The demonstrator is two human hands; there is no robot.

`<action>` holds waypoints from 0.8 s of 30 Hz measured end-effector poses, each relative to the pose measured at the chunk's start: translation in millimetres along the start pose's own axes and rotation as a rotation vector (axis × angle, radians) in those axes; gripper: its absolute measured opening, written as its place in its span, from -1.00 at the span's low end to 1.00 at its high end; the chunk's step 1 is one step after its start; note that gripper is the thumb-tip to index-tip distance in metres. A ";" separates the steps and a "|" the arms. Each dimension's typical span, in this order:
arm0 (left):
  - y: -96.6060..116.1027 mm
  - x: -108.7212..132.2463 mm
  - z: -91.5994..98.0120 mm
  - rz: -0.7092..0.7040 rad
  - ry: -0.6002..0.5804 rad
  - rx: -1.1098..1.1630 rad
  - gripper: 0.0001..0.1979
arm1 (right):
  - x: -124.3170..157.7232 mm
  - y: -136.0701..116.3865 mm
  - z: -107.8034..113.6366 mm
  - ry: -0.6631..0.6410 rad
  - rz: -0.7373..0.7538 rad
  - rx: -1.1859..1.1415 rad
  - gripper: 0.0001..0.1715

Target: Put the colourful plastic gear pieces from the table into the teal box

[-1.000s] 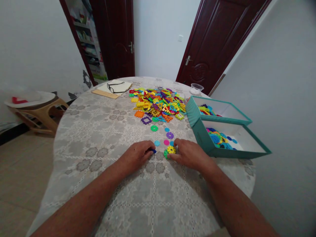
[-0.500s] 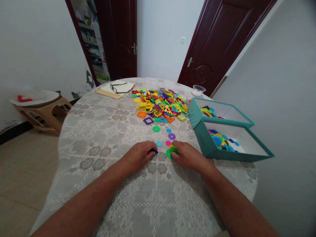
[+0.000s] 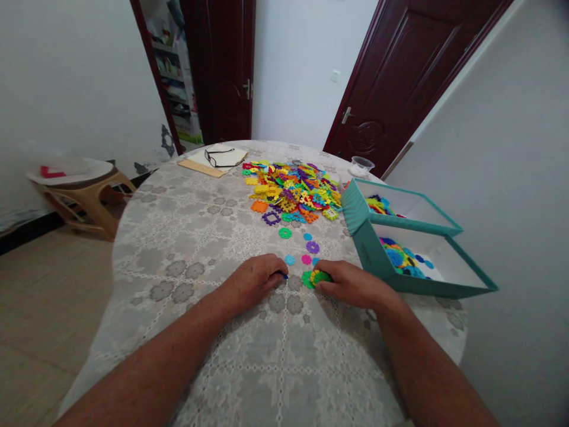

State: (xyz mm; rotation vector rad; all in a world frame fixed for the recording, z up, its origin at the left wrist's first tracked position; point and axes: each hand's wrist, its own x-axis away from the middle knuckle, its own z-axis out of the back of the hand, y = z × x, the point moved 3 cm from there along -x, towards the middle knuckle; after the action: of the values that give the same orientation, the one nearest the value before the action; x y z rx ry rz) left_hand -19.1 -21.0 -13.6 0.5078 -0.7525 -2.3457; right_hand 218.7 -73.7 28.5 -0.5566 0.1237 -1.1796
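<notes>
My left hand [image 3: 263, 276] is closed in a pinch on a dark blue piece [image 3: 283, 274], of which only an edge shows. My right hand [image 3: 347, 281] grips a yellow disc [image 3: 316, 276] with green behind it, and its fingers hide part of both. A green notched disc [image 3: 306, 280] lies on the cloth, partly under the held pieces. Between and beyond the hands lie a light blue disc [image 3: 289, 260], a pink disc [image 3: 306, 260] and a purple disc [image 3: 313, 247]. A small blue disc [image 3: 316, 261] touches or nearly touches my right fingers.
A colourful heap of plastic pieces [image 3: 293, 190] covers the table's far middle. On the right stands a teal two-part box [image 3: 377, 261] with more pieces inside. Glasses [image 3: 217, 159] rest on papers at the back left. A clear plastic bowl [image 3: 362, 164] stands at the far edge.
The view has shifted slightly, moving the scene rightward. In my right hand the yellow disc now shows in front of the green. A small blue disc has come into sight by those fingers.
</notes>
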 end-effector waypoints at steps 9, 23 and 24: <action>-3.8 -1.0 -3.4 -0.025 0.013 0.007 -0.81 | -9.3 0.7 -14.3 0.020 -0.104 0.063 -0.53; -3.8 0.0 3.7 0.154 0.112 0.156 -0.73 | -20.5 -26.4 -19.0 0.238 0.083 -0.213 -0.83; -3.8 -0.2 4.2 0.163 0.115 0.178 -0.72 | -23.1 -30.0 -22.7 0.274 0.105 -0.231 -0.77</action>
State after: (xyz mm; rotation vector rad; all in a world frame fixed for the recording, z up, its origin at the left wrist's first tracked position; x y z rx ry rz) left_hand -22.8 -16.8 -12.8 0.6279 -0.9172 -2.0920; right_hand 176.0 -68.7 18.7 -0.5802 0.5227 -1.1418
